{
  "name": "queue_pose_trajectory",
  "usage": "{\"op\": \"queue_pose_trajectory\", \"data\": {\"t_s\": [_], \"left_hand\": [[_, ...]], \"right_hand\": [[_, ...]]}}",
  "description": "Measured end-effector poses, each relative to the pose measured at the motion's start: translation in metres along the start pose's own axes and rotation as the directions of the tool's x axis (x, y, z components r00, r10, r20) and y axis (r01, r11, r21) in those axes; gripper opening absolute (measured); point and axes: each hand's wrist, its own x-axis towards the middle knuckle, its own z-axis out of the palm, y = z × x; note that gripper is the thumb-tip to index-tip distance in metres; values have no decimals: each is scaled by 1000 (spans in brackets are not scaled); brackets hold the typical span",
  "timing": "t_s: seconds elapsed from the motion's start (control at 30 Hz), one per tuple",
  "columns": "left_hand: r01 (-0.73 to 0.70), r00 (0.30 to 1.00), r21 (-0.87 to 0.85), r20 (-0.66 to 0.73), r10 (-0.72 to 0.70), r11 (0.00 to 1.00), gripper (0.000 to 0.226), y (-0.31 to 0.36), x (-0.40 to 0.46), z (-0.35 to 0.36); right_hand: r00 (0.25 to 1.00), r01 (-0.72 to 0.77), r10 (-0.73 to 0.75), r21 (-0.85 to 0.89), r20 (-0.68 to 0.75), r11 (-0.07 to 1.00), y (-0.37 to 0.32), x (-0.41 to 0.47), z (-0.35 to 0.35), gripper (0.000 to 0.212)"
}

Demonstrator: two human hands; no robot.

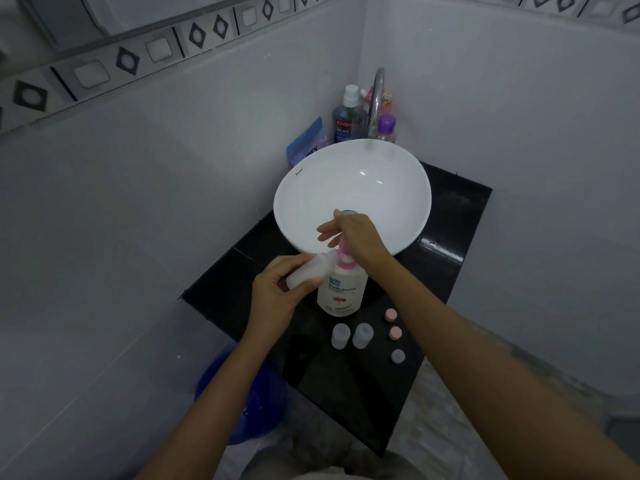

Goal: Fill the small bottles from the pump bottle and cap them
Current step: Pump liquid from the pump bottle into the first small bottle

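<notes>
A white pump bottle (pixel 342 289) with a pink pump stands on the black counter (pixel 349 382) just in front of the basin. My right hand (pixel 353 237) rests on top of the pink pump head, fingers spread over it. My left hand (pixel 277 292) holds a small translucent bottle (pixel 306 271) tilted, its mouth against the pump spout. Two more small bottles (pixel 339 336) (pixel 362 335) stand uncapped in front of the pump bottle. To their right lie two pink caps (pixel 390 315) (pixel 394 333) and one pale cap (pixel 398 356).
A white round basin (pixel 398 174) sits on the counter with a chrome tap (pixel 375 98) behind it. Mouthwash (pixel 344 121), a purple-capped bottle (pixel 386 128) and a blue pouch (pixel 306 142) crowd the back corner. A blue bucket (pixel 242 396) stands on the floor at the left.
</notes>
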Motion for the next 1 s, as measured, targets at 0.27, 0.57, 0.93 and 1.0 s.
{"op": "queue_pose_trajectory", "data": {"t_s": [0.27,0.57,0.93,1.0], "left_hand": [[32,999,38,-12,-32,999,38,-7,-1,0],[7,1000,17,0,-7,1000,37,-2,2,-1],[11,999,165,35,-17,986,44,-2,2,-3],[-6,999,189,49,-3,982,50,0,4,-3]], "right_hand": [[996,-73,74,19,-56,997,10,-5,7,45],[999,-8,9,16,-41,1000,-2,-5,3,43],[998,-66,66,-7,-22,998,0,-8,4,45],[997,-71,71,19,-4,997,-7,-11,2,46]]}}
